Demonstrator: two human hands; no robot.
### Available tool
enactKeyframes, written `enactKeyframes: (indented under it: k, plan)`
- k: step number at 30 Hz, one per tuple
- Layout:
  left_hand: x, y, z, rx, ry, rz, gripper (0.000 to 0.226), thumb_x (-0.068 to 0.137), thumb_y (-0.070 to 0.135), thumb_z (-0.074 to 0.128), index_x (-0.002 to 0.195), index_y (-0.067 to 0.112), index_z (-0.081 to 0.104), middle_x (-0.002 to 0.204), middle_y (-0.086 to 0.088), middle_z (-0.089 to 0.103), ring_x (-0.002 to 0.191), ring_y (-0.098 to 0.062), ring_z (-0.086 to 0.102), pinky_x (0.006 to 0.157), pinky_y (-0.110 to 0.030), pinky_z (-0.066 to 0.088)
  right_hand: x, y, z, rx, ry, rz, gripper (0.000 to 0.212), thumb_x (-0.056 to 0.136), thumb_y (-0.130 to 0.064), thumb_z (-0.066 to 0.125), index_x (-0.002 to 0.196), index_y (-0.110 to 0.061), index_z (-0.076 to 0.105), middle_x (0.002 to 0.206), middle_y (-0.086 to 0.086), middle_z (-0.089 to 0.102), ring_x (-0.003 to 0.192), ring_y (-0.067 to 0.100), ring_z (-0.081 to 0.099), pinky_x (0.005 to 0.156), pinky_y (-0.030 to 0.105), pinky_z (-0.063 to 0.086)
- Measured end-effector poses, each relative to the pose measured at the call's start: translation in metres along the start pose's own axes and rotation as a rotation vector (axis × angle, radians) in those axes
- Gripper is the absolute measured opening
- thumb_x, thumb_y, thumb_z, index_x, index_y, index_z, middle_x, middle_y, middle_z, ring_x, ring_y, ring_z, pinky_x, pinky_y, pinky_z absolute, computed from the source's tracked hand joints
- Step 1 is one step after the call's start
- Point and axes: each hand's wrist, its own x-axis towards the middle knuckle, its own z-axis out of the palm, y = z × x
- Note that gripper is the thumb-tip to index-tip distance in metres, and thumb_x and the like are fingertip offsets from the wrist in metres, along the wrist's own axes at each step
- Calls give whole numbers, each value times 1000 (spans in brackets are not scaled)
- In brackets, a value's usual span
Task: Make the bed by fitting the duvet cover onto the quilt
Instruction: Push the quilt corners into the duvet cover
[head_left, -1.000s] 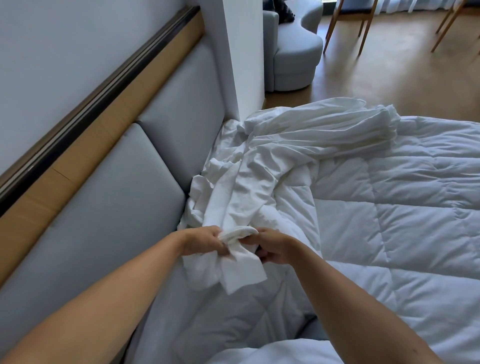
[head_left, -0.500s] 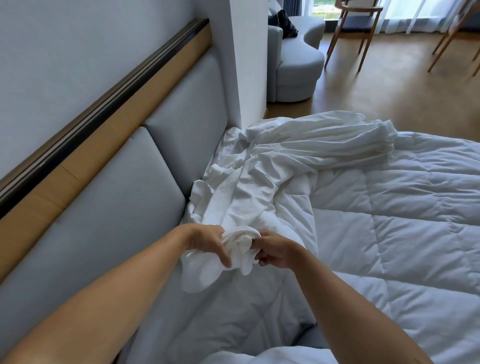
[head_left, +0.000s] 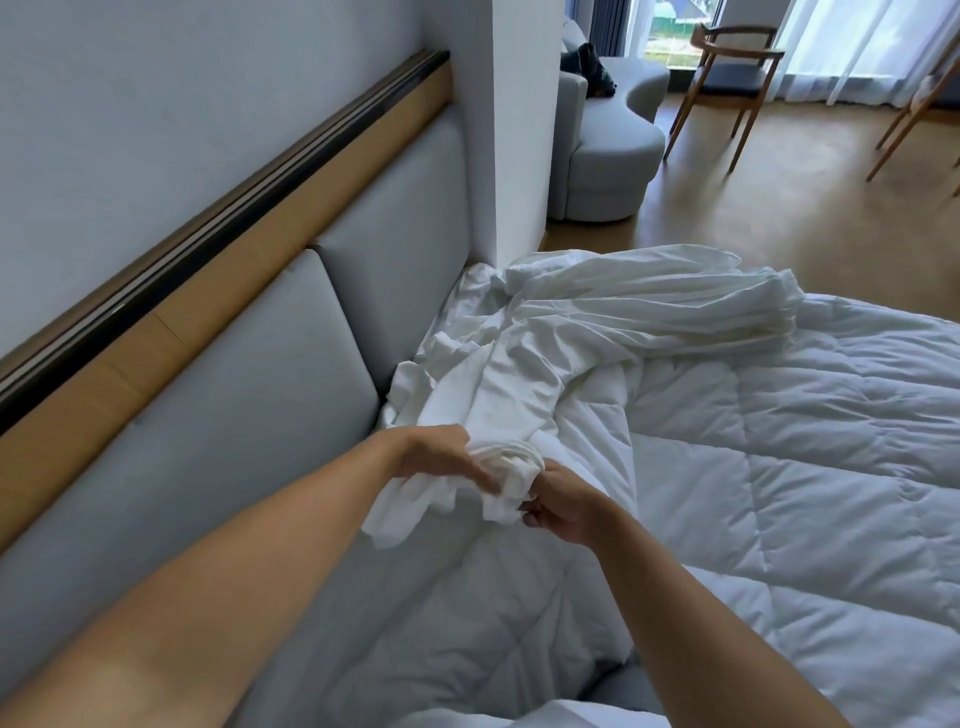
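Both hands are closed on the same small bundle of the duvet cover (head_left: 550, 364): the left hand (head_left: 441, 457) wraps its fingers over a gathered corner of the white cloth, and the right hand (head_left: 558, 506) pinches the lower folds of that bundle from the right, fingers curled in. A loose flap hangs down to the left, below the left hand.

From the bundle the cover runs away toward the far left, lying crumpled along the foot of the grey padded headboard (head_left: 249, 395), then spreads in long pleats to the right across the far edge of the bed. Under it the quilt (head_left: 779, 467) lies spread flat, filling the near and right part of the view, its stitched squares showing. None of it looks to be inside the cover yet.

Judging by the folds, the cover is thin, light and limp; it will slip and bunch unless taken by a seam or corner, as both hands do here. The quilt looks puffy and soft, bulkier to drag, and is probably best held by its corners through the cloth.

Far off stand a grey armchair (head_left: 602, 156) and a wooden chair (head_left: 727, 78).
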Motion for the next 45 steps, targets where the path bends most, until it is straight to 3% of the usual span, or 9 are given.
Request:
enactKeyframes:
  k: [5,12,14,17,23,31,38,43,45]
  plan:
    - [4,-10,6,395,-78,-34,43,78,33,82,111,11,65,111,-6,68,102,-26,67,87,-37,56,-2,-2,-2,-17,23,51,28,93,-4,46,112,-5,67,82,14,56,53,16,44,46,26,40]
    - [-2,-25,8,-252,-50,176,3,83,14,65,82,16,65,81,-1,60,79,-15,58,73,-30,48,-9,-4,-4,-329,-193,102,23,83,-8,73,101,-16,61,71,0,54,53,7,44,47,21,32]
    - [-3,-18,7,-326,-44,196,6,80,13,64,85,11,67,82,-4,62,79,-16,59,73,-31,48,-7,-6,3,-402,-139,61,17,83,-11,69,99,-14,61,70,1,51,52,6,44,49,23,33]
    - [-6,-18,-1,-296,-84,183,21,85,11,71,101,-3,70,93,-9,68,87,-21,63,80,-34,50,-5,-3,1,-90,-62,-5,14,87,-8,60,96,-16,68,73,0,58,55,6,46,47,20,37]
    - [-10,-24,-8,-46,-195,59,22,87,-1,67,108,5,70,110,-13,72,103,-29,68,98,-44,55,-6,4,2,96,-55,34,25,97,-5,49,107,-15,69,73,3,56,57,10,41,45,21,34]
    - [-11,-26,-15,-215,-171,-95,24,75,7,63,98,3,70,100,-18,72,92,-32,70,89,-43,57,-6,3,-1,15,-18,148,3,85,-13,57,84,-16,57,59,-3,45,47,10,29,42,21,24]
    - [-8,-36,-15,-289,-198,-22,30,73,10,82,102,4,76,110,-16,75,102,-32,72,91,-45,58,-3,-8,-7,-358,-153,182,17,78,-8,72,91,-16,64,68,0,48,52,8,37,43,20,25]
    - [-9,-32,-4,-49,-288,-34,27,75,-4,76,99,7,74,106,-11,74,102,-29,70,92,-44,58,-4,-3,-6,13,-131,111,32,77,3,50,97,-13,69,68,2,59,55,10,38,40,17,25]
    - [-10,-29,4,-102,-262,7,23,67,-9,64,79,10,70,86,-8,69,91,-28,66,80,-37,57,-4,1,-6,114,-123,85,34,83,7,47,99,-13,71,68,2,56,55,9,35,39,17,25]
